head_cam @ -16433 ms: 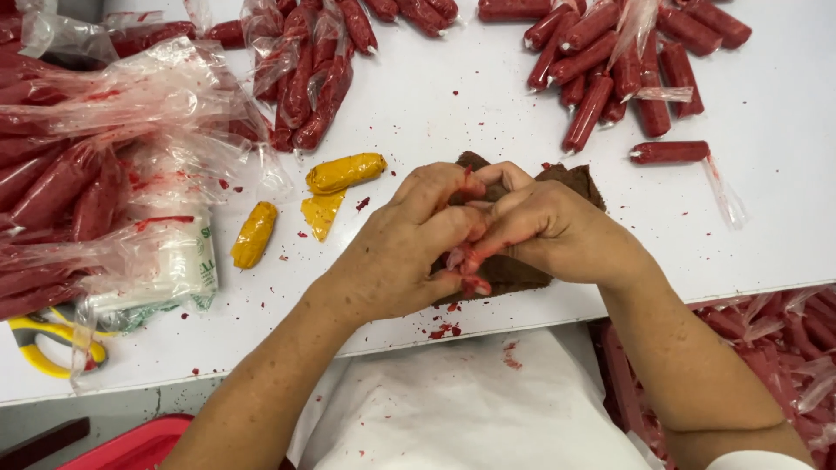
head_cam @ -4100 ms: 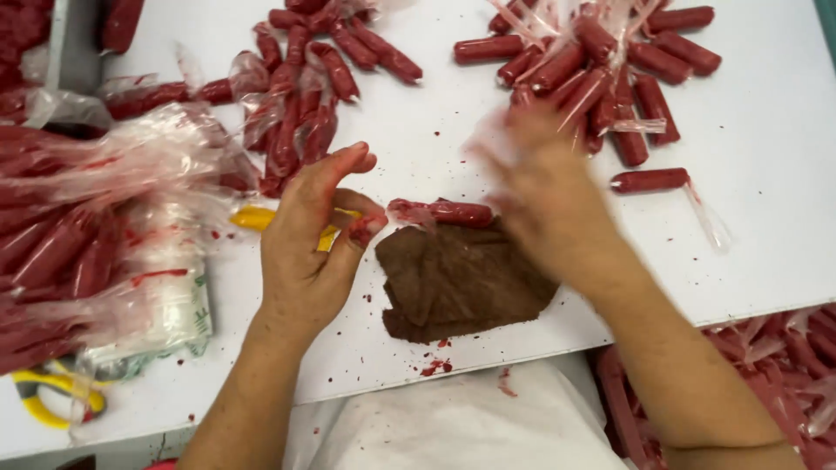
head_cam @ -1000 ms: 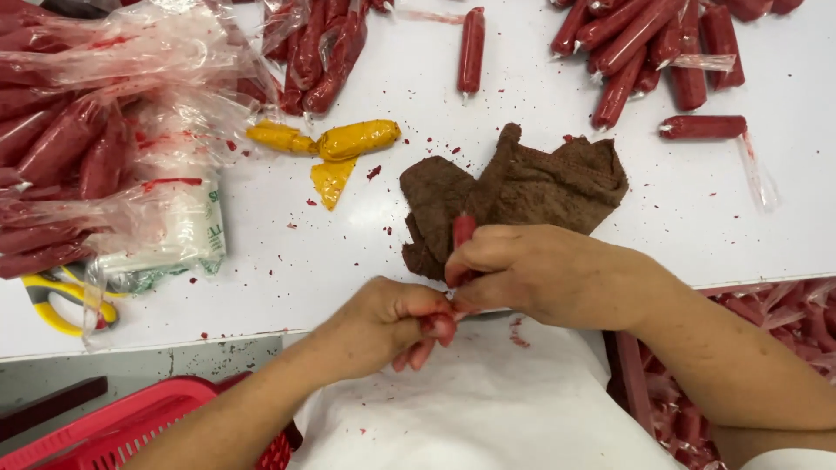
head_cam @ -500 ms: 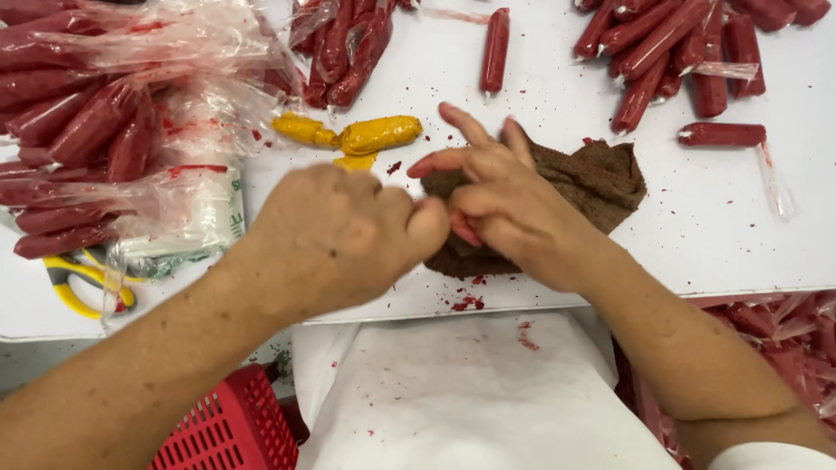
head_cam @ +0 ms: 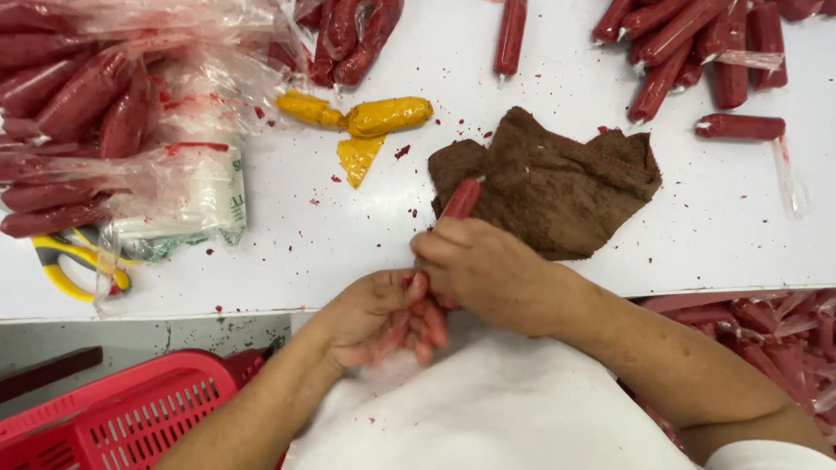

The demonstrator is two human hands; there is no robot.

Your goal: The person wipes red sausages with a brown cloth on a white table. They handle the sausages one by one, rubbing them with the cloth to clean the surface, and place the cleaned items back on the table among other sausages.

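Observation:
My right hand (head_cam: 488,270) grips a red sausage-shaped stick (head_cam: 461,198) whose tip pokes up over the edge of a crumpled brown cloth (head_cam: 557,183). My left hand (head_cam: 379,318) sits just below the table's front edge, its fingers closed around the lower end of the same stick, touching my right hand. The fingertips are stained red. The stick's middle is hidden inside both hands.
Piles of red sticks lie at the back right (head_cam: 697,43) and back middle (head_cam: 348,35); plastic bags of them (head_cam: 96,113) fill the left. Yellow pieces (head_cam: 366,122), yellow scissors (head_cam: 78,261), a red basket (head_cam: 104,418) and a white apron (head_cam: 488,409) are near.
My left hand has dropped from above the cloth to below the table edge. My right hand has closed its spread fingers around the stick.

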